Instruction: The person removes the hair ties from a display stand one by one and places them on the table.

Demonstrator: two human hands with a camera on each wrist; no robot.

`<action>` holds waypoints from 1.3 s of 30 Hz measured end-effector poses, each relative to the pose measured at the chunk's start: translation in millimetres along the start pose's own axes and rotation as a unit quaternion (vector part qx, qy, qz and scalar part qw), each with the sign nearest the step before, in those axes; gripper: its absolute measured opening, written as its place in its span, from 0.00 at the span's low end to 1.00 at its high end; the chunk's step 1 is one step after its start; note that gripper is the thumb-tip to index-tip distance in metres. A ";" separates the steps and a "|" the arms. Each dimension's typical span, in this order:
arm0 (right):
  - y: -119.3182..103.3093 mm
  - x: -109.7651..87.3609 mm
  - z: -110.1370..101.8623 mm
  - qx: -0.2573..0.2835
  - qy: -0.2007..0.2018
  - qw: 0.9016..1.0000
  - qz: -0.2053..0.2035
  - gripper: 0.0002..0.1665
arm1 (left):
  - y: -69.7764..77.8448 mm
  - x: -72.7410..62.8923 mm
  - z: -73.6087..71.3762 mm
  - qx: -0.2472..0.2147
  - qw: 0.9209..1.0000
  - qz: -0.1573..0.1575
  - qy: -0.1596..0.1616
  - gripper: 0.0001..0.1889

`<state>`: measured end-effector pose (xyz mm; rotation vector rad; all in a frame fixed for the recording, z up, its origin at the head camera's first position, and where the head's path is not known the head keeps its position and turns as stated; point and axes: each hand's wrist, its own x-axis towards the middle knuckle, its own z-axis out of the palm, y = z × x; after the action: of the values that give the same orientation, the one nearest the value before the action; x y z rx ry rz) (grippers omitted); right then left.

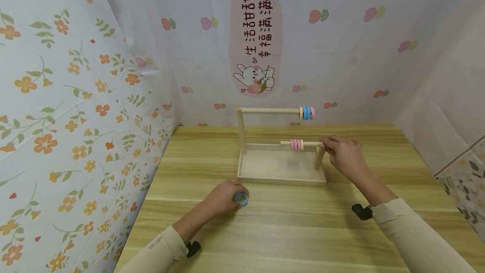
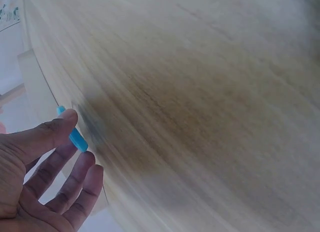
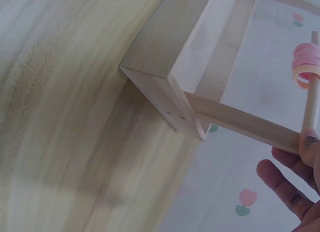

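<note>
My left hand [image 1: 224, 197] pinches a small blue ring [image 2: 78, 140] between thumb and fingertips, close over the table in front of the wooden rack [image 1: 280, 180]. The rack is a shallow tray with two posts, each bearing a horizontal dowel. My right hand [image 1: 345, 158] holds the shorter right post at its top, the thumb on the end of the lower dowel [image 3: 311, 109]. Pink rings [image 1: 294, 145] and a pale yellow-orange ring [image 1: 301, 145] hang on that dowel. On the upper dowel [image 1: 270, 111], blue rings [image 1: 306, 113] sit between a yellowish and a pink one near its free right end.
The rack stands towards the back of the wood-grain table [image 1: 288, 231]. Behind it hangs a printed cloth [image 1: 341, 70] with a rabbit and lettering, and a flowered cloth [image 1: 75, 138] covers the left side. Black straps' mounts [image 1: 362, 212] show at the wrists.
</note>
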<state>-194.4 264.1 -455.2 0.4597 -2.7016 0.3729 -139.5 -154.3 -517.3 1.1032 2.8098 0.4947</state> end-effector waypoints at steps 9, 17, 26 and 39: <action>2.6 -5.0 6.9 0.034 0.018 0.999 0.008 0.21 | 2.0 -4.0 2.5 -0.004 1.000 -0.007 -0.001 0.20; 8.4 -5.2 13.5 0.100 0.023 0.995 -0.012 0.20 | 1.3 -5.2 5.1 -0.002 1.000 -0.006 0.000 0.20; 9.7 -5.0 15.3 0.116 0.032 0.993 -0.006 0.19 | 4.9 -6.2 3.5 -0.005 1.000 -0.009 0.001 0.20; 8.3 -4.8 13.1 0.116 0.033 0.993 -0.012 0.19 | 7.7 -6.0 2.0 -0.009 1.000 -0.023 -0.007 0.21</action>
<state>-197.4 268.8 -470.5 0.5351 -2.5980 0.6872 -129.7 -152.5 -516.9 1.0327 2.8062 0.5054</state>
